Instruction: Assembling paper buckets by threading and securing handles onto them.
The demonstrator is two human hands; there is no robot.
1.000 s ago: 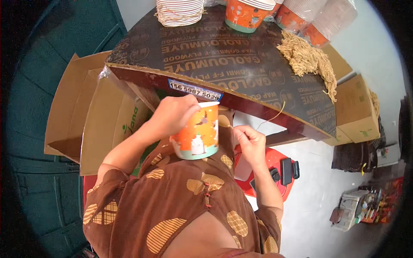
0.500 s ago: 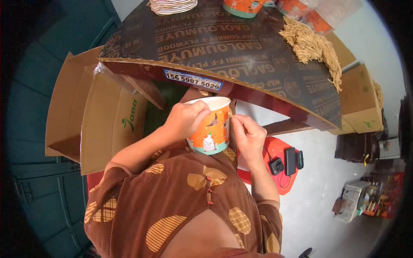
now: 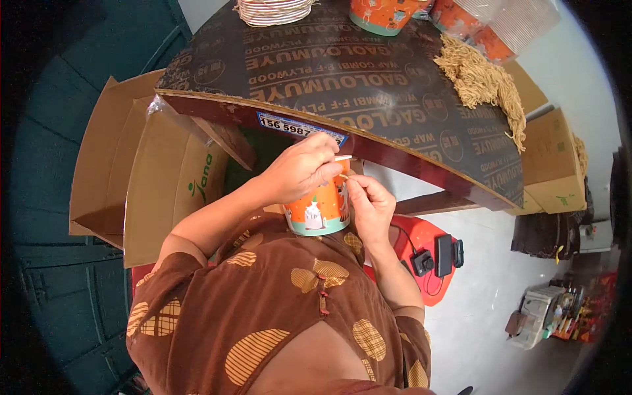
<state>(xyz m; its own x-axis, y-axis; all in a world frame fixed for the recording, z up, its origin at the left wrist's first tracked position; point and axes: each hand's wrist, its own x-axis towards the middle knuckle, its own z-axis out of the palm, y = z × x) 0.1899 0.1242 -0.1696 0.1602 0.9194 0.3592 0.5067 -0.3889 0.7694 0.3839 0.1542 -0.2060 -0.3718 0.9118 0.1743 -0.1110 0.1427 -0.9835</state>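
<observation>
Left hand [image 3: 304,168] is gripping an orange bucket [image 3: 315,214] near its rim; right hand [image 3: 370,205] is pinching cord [image 3: 344,176] at its side. Whether any fastening is done isn't showing.

Left hand [image 3: 301,170] holds orange tub [image 3: 318,216]; right hand [image 3: 370,205] pinches cord [image 3: 344,176].

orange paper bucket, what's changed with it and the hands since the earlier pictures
The right hand has moved left, bringing the tan cord to the right side of the orange paper bucket, near its rim. The left hand has shifted right, now covering most of the mouth. The bucket sits slightly farther right than at first. Unchanged: the left hand's hold and the cord bundle on the dark tabletop.
</observation>
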